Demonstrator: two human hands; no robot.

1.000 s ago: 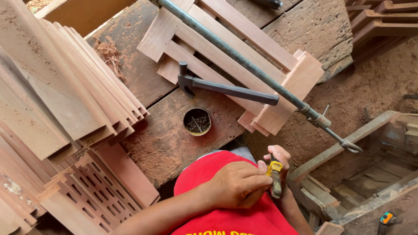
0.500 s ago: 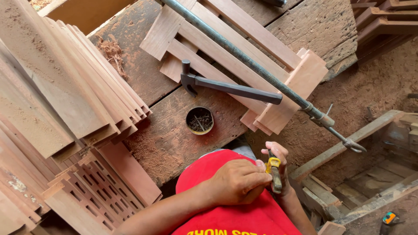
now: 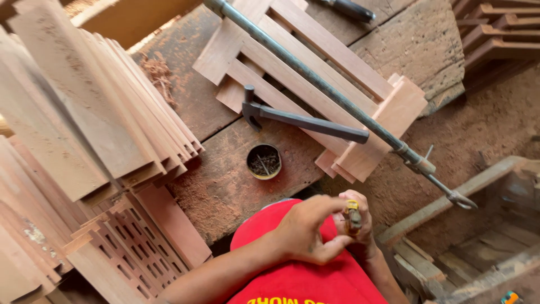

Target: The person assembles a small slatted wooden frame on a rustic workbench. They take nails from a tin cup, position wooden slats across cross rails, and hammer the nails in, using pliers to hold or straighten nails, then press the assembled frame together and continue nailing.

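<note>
**Below the workbench edge: fingers busy at a small yellow-and-dark tool**

Just below the near edge of the workbench (image 3: 225, 186), in front of your red shirt (image 3: 292, 281), you have both hands drawn together. Your right hand (image 3: 360, 225) is curled shut around a small yellow-and-dark tool (image 3: 352, 217), holding it upright with the yellow end on top. Your left hand (image 3: 306, 233) reaches across to it with the forearm coming in from the lower left; thumb and fingertips are brought close at the tool's side, the other fingers loosely fanned. Whether they pinch something tiny there I cannot tell, as it is too small to make out.

My reading is that you are at a preparing step, tending or loading the little tool, not working on the wood. A next move would call for a fine, steady fingertip touch, keeping the tool still in the right fist.

Above your hands on the workbench stands a round tin of nails (image 3: 264, 162), near the edge. Just beyond it a hammer (image 3: 304, 119) lies untouched, its handle resting on the slatted wooden frame (image 3: 315, 62), which a long bar clamp (image 3: 337, 98) crosses diagonally. Left of the workbench lean stacked boards (image 3: 84, 118).
</note>
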